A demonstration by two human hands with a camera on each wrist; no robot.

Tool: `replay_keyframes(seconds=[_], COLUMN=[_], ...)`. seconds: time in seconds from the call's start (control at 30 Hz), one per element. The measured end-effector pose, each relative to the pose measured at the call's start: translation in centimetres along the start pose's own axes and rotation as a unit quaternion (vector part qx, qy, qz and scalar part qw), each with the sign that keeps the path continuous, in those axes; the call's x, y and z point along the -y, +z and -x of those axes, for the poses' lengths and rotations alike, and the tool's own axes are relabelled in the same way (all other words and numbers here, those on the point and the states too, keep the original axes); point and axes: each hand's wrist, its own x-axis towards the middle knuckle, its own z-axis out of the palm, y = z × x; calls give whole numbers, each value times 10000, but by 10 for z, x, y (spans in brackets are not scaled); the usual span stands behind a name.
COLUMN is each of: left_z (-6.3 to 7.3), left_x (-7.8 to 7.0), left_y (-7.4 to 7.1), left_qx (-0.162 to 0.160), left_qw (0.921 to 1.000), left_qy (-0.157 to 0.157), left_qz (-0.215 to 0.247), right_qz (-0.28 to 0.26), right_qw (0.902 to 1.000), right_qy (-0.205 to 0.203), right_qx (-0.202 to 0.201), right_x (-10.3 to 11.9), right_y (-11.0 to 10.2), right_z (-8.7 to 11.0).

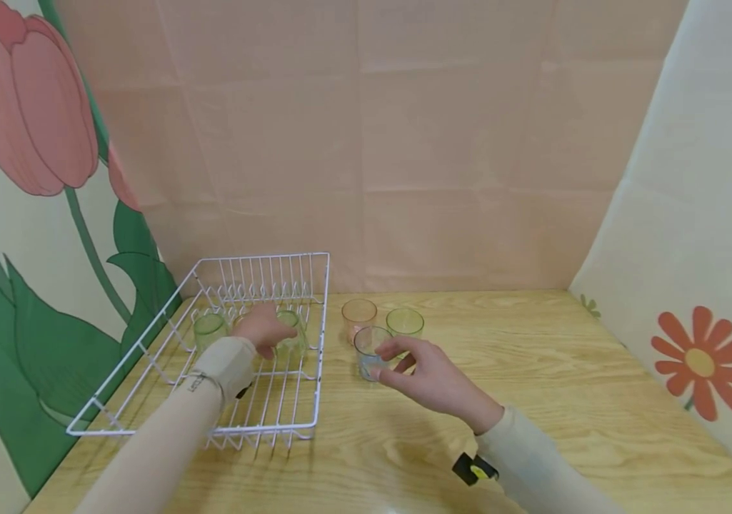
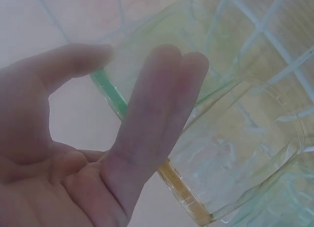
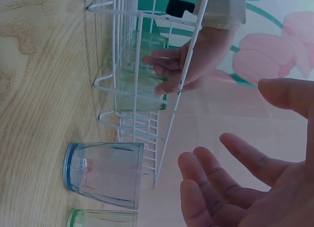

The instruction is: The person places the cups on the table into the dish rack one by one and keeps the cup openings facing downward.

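Note:
My left hand (image 1: pixel 264 328) is over the dish rack at a green glass (image 1: pixel 293 346), its thumb and fingers apart beside the coloured base. In the left wrist view the fingers are straight, and the green glass (image 2: pixel 109 93) shows behind them. Beside it sits an amber glass (image 2: pixel 240 153), bottom up, mostly covered by the hand in the head view. Another green glass (image 1: pixel 210 328) stands farther left in the rack. My right hand (image 1: pixel 433 375) hovers at a clear glass with a blue base (image 1: pixel 368 365). The right wrist view has its spread fingers above this glass (image 3: pixel 105 173), holding nothing.
The white wire dish rack (image 1: pixel 319 371) takes up the left part of the wooden table (image 1: pixel 500 335). Behind the blue-based glass stand an orange-pink glass (image 1: pixel 358 315) and a green glass (image 1: pixel 406 321). A plain peach cloth (image 1: pixel 455 143) hangs at the back.

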Motion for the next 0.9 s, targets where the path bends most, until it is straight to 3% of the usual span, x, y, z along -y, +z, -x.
replay_keyframes(seconds=[0.4,0.9], left_z=[-1,-2], left_x=[1,8], left_y=[1,-3], left_qx=[-20,-34], left_qw=[9999,9999], left_qy=[-127,-52], left_qz=[-61,-89], right_qz=[30,15], right_qw=[10000,10000], right_qy=[81,-26], right_qx=[1,82], right_x=[0,-1], right_y=[3,6], right_z=[0,1])
